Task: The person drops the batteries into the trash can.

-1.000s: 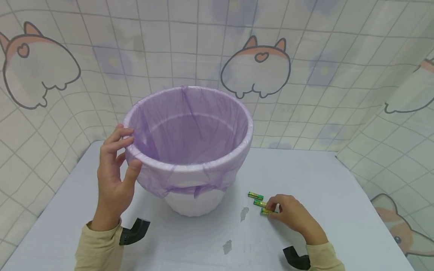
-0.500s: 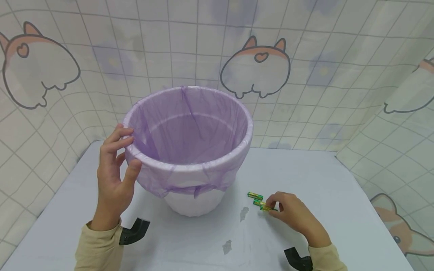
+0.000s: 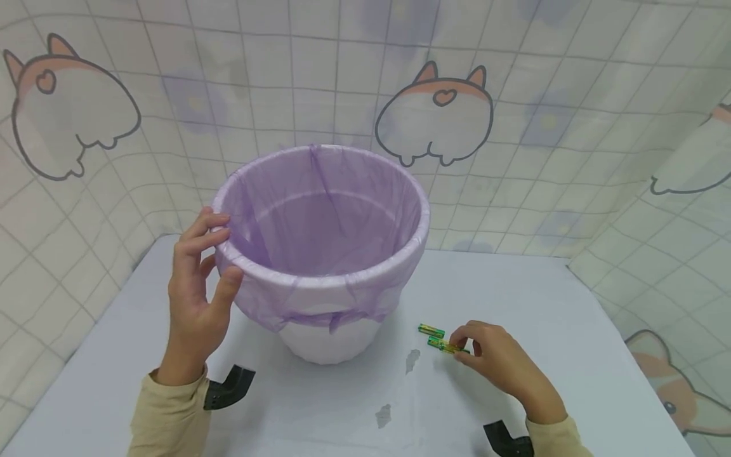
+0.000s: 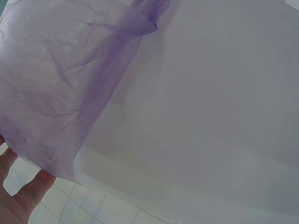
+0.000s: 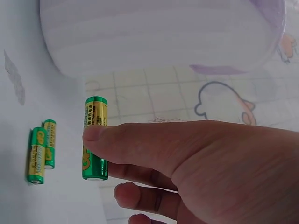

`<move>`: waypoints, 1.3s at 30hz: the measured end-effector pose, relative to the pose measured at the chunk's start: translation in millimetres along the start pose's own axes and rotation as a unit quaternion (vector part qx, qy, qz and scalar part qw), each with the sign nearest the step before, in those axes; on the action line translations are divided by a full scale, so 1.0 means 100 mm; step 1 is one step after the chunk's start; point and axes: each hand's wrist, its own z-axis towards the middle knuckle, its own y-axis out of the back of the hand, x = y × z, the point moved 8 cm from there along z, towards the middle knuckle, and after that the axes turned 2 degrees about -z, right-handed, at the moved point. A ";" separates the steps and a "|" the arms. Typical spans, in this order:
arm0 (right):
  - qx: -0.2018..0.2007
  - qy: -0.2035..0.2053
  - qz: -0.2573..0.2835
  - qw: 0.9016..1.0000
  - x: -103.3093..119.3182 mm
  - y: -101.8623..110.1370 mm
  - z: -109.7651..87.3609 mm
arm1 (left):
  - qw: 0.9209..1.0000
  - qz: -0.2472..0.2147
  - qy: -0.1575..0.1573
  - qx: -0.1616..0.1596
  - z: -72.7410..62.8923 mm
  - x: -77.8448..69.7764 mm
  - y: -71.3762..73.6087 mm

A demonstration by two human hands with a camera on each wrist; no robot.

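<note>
A white trash can (image 3: 328, 339) lined with a purple plastic bag (image 3: 320, 235) stands upright at the left middle of the table. My left hand (image 3: 197, 304) grips its left rim, with fingertips over the edge and the thumb against the outside. In the right wrist view, my right hand (image 5: 219, 163) pinches a green-and-gold battery (image 5: 96, 170) between thumb and forefinger, just above the table. Two similar batteries lie side by side near it, one in front (image 5: 36, 161) and one behind (image 5: 51, 158). In the head view, the fingers partly hide the held battery.
The white table (image 3: 497, 285) is bordered by a tile-patterned curtain (image 3: 320, 76) with cartoon animals. Two grey patches mark the tabletop, one (image 3: 412, 361) near the batteries and one (image 3: 383, 416) nearer me. A black strap piece (image 3: 230, 388) sticks out from my left sleeve.
My right hand has lifted the nearest battery slightly off the table. The left hand keeps its place on the rim. The head view has shifted a little.
</note>
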 end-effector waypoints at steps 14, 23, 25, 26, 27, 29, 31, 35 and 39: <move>-0.048 0.041 0.017 0.998 0.12 0.28 -0.06 | 1.000 -0.001 0.003 0.004 0.01 0.01 -0.01; -0.064 0.058 0.012 0.996 0.20 0.36 -0.09 | 1.000 0.003 0.003 0.005 0.00 0.00 -0.01; -0.068 0.062 0.012 0.996 0.22 0.38 -0.09 | 1.000 0.003 0.004 0.005 0.00 0.00 -0.01; -0.071 0.064 0.012 0.995 0.24 0.40 -0.10 | 1.000 0.004 0.004 0.005 0.00 0.00 -0.01; -0.072 0.065 0.012 0.995 0.25 0.41 -0.10 | 1.000 0.003 0.004 0.005 0.00 0.00 -0.01; -0.075 0.070 0.011 0.995 0.27 0.43 -0.10 | 1.000 0.004 0.004 0.005 0.00 0.00 0.00; -0.078 0.073 0.008 0.994 0.28 0.44 -0.10 | 1.000 0.004 0.003 0.005 0.00 0.00 0.00; -0.083 0.074 0.000 0.994 0.30 0.48 -0.10 | 1.000 0.005 0.004 0.005 0.00 0.00 0.00; -0.095 0.087 -0.001 0.992 0.35 0.53 -0.10 | 1.000 0.006 0.004 0.003 0.00 0.00 0.01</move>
